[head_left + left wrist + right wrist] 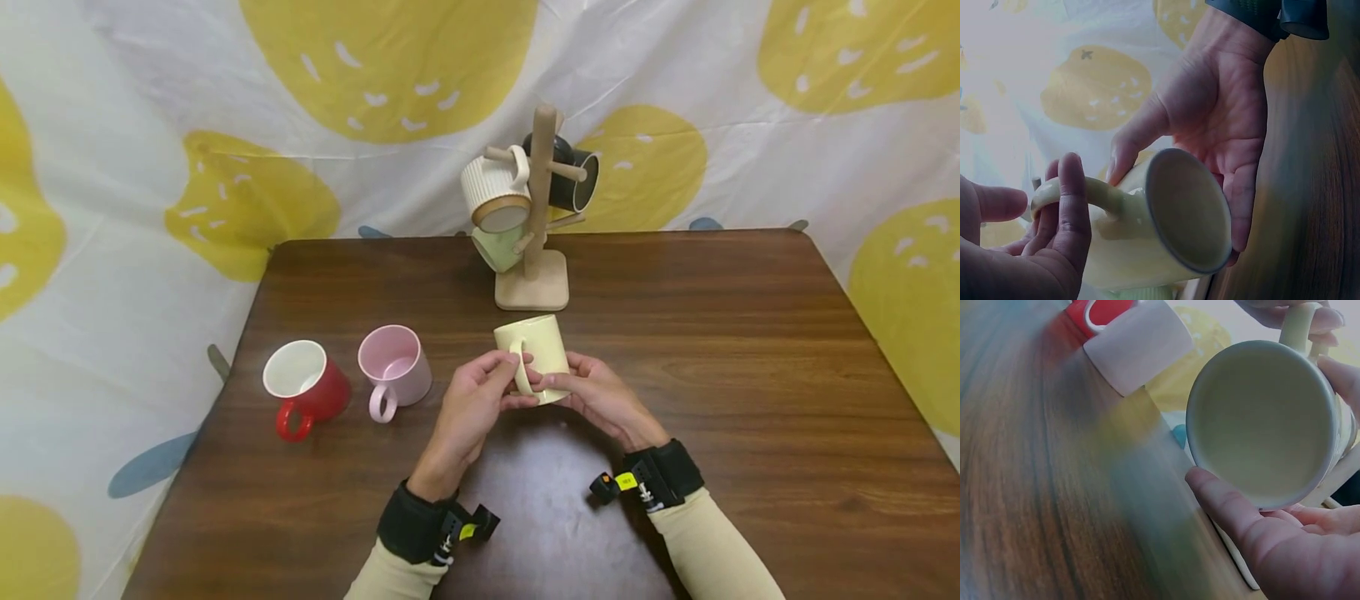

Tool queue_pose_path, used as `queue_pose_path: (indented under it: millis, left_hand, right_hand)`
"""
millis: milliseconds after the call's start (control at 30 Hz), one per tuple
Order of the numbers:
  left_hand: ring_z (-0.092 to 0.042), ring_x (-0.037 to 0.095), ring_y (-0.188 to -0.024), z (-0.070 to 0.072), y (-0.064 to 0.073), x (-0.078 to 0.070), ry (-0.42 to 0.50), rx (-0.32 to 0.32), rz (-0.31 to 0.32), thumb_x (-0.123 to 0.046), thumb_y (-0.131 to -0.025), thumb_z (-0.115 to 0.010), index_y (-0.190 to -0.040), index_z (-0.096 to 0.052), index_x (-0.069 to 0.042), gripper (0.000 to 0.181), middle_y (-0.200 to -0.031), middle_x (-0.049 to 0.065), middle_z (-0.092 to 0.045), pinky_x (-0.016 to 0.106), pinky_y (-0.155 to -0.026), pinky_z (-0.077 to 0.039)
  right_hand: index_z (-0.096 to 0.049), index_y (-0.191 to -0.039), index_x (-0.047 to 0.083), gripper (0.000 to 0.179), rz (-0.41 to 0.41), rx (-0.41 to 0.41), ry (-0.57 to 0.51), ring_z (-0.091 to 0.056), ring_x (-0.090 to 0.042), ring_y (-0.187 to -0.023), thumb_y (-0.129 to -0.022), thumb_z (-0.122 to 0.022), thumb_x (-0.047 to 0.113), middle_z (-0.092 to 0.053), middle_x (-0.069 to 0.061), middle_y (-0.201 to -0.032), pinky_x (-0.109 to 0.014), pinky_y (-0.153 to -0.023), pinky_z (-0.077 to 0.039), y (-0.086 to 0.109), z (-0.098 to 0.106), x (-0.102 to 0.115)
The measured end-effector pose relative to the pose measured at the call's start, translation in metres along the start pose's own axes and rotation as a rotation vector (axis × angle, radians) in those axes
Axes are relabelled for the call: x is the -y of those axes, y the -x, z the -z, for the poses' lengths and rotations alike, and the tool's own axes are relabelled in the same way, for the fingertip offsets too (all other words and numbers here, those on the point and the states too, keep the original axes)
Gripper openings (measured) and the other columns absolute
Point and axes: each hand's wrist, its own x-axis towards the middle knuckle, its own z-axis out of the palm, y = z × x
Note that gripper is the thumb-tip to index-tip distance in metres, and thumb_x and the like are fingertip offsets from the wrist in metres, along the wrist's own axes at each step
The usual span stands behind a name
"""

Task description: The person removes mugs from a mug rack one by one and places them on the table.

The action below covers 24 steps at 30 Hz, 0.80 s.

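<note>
A pale yellow mug (551, 346) is held tilted between both hands, over the table in front of the mug stand. My left hand (480, 392) has its fingers at the mug's handle (1100, 194), with the index and middle fingers curled through the loop. My right hand (603, 400) grips the body from the other side, thumb on the near side and fingers round the far side. In the right wrist view the mug's round end (1260, 425) faces the camera, and my right fingers (1229, 506) lie along its edge.
A red mug (326, 396) with a white inside and a pink mug (408, 375) stand upright at left on the brown table (750, 350). Behind, a wooden mug stand (532, 287) bears a ribbed white mug (491, 183), a green mug (495, 247) and dark mugs (573, 187).
</note>
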Motion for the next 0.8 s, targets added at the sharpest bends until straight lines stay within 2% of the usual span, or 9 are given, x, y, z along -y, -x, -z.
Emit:
queue_pose_path:
  millis: [200,267,433,600,800]
  left_hand:
    - [-0.062,0.019,-0.072,0.001,0.000,0.001,-0.046,0.002,0.026,-0.026,-0.098,-0.050,-0.105,-0.059,0.011,0.038,-0.080,0.011,-0.061,0.026,-0.061,-0.059]
    - [-0.061,0.019,-0.069,0.001,0.000,0.002,-0.066,0.005,0.035,-0.026,-0.098,-0.049,-0.104,-0.057,0.012,0.039,-0.076,0.008,-0.061,0.025,-0.059,-0.058]
    - [-0.061,0.020,-0.067,0.002,0.001,0.004,-0.123,0.003,0.035,-0.023,-0.099,-0.048,-0.097,-0.055,0.009,0.033,-0.073,0.007,-0.061,0.027,-0.058,-0.058]
    - [-0.062,0.027,-0.070,0.003,0.002,0.009,-0.141,0.003,0.002,-0.020,-0.099,-0.048,-0.090,-0.055,0.005,0.027,-0.073,0.008,-0.061,0.028,-0.059,-0.059]
    - [-0.063,0.018,-0.064,0.004,0.004,0.016,-0.159,-0.001,-0.056,-0.016,-0.099,-0.047,-0.090,-0.055,0.007,0.026,-0.072,0.010,-0.061,0.029,-0.058,-0.058]
  right_hand:
    - [-0.035,-0.133,-0.014,0.058,0.026,0.044,0.003,-0.063,-0.017,-0.096,-0.086,-0.064,0.005,-0.061,-0.011,-0.111,-0.025,-0.079,-0.057,-0.002,0.000,-0.003]
    - [-0.034,-0.133,-0.013,0.058,0.028,0.059,0.010,-0.062,-0.017,-0.096,-0.086,-0.063,0.004,-0.060,-0.010,-0.111,-0.024,-0.078,-0.056,-0.002,-0.001,-0.004]
    - [-0.033,-0.135,-0.010,0.061,0.029,0.052,0.026,-0.060,-0.018,-0.099,-0.085,-0.064,0.004,-0.059,-0.009,-0.112,-0.024,-0.080,-0.056,-0.003,-0.002,-0.006]
    - [-0.031,-0.138,-0.007,0.064,0.049,0.048,0.018,-0.057,-0.019,-0.104,-0.084,-0.064,0.000,-0.056,-0.012,-0.116,-0.023,-0.085,-0.054,-0.003,-0.003,-0.006]
    - [-0.032,-0.139,-0.005,0.065,0.035,0.050,0.040,-0.054,-0.022,-0.109,-0.083,-0.065,0.002,-0.051,-0.015,-0.124,-0.024,-0.088,-0.051,-0.005,-0.002,-0.008]
